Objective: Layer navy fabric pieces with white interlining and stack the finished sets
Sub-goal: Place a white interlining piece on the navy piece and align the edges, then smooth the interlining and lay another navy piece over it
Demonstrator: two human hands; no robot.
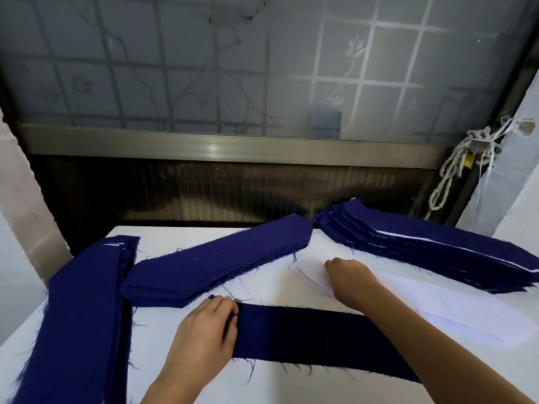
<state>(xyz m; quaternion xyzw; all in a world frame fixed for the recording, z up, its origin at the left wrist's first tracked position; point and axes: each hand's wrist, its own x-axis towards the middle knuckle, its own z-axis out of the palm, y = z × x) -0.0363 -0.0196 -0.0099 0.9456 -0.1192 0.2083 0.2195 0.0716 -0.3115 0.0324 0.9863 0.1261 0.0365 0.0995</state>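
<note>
Pinching the end of a long navy fabric strip (320,339) lying on the white table (151,339), the left hand (204,330) is steadying it while the right hand (350,278) is pinching a white interlining piece (309,272), likely next to be aligned over it.

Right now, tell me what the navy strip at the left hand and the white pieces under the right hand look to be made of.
The navy strip: apparently woven cloth, matte; loose threads fray from its cut long edges. The white pieces: thin, matte, slightly translucent sheet, probably nonwoven interlining; stacked edges show faintly through near the tip. Fibre content cannot be told.
</note>
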